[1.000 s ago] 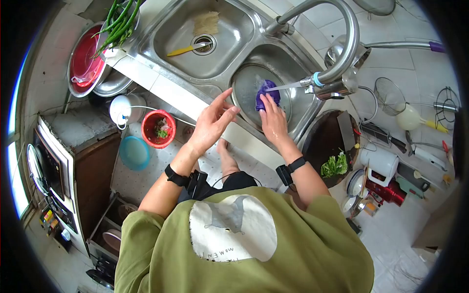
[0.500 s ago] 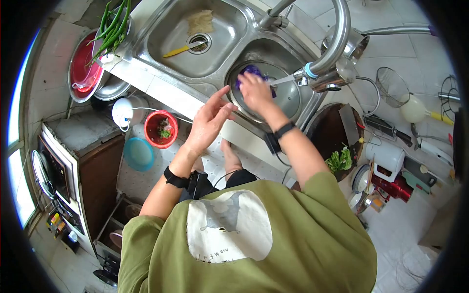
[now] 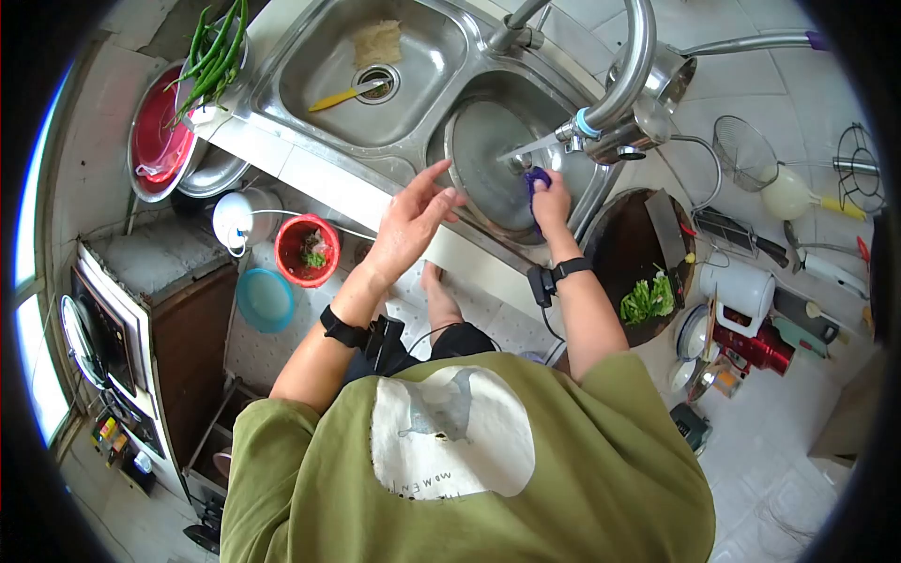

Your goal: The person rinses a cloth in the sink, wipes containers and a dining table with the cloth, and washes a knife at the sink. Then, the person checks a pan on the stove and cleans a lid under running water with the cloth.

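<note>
A purple cloth point(image 3: 536, 180) is bunched in my right hand point(image 3: 554, 202), whose fingers are closed around it. The hand is at the right side of a wide round metal pan or lid point(image 3: 488, 164) in the right sink basin point(image 3: 580, 192). Water from the faucet point(image 3: 638, 56) runs down into it near the cloth. My left hand point(image 3: 413, 220) is by the pan's left rim, thumb and index finger spread apart and nothing visible in its grasp. Whether its fingertips touch the rim, I cannot tell.
In the left basin point(image 3: 310, 56) lie a yellow-handled knife point(image 3: 343, 97) and a tan cloth point(image 3: 377, 44). Green chillies point(image 3: 218, 58) fill a container at the left. A dark round board point(image 3: 615, 249) on the right carries a cleaver point(image 3: 668, 230) and chopped greens point(image 3: 648, 298).
My right hand has carried the purple cloth from the pan's middle to its right side. My left hand has stayed near the left rim, still spread.
</note>
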Tool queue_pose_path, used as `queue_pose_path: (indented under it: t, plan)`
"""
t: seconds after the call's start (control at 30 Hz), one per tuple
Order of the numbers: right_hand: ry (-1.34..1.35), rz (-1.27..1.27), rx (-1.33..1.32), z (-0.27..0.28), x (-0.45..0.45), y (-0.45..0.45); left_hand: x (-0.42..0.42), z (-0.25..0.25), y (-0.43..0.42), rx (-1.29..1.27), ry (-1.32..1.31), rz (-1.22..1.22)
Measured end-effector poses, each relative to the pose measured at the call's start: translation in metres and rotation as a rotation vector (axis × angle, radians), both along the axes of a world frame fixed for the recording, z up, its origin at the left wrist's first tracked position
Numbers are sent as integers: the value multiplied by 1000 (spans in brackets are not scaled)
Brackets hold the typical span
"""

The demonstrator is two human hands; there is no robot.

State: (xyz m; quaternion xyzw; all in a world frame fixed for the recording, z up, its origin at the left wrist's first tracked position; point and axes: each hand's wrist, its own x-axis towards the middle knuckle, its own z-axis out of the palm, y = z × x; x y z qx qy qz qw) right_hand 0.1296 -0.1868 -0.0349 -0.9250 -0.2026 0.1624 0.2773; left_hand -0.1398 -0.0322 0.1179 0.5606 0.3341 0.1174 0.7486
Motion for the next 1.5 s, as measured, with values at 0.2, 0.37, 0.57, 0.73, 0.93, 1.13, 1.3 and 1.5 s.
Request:
queue_pose_path:
  t: [0.2,0.37,0.57,0.73,0.93,1.13,1.3,1.5]
  plan:
    - [-254,498,252,12,-35,27,7,-11,-5,21,42,-21]
    - [-274,524,45,-3,-12,72,28,-6,-11,151,53,-63]
    - [-173,458,-101,-32,32,118,23,11,-15,157,71,-79]
    - [-174,609,105,-2,-11,61,11,1,-17,107,75,-20]
    - [-348,565,26,20,-38,28,35,-8,-14,110,97,-104]
    - [-456,591,-72,1,-12,73,38,-7,-17,133,78,-86]
    - [-82,476,-289,-19,42,108,25,-1,-25,130,86,-72]
    - [245,290,185,34,4,87,39,-42,-14,117,117,-1]
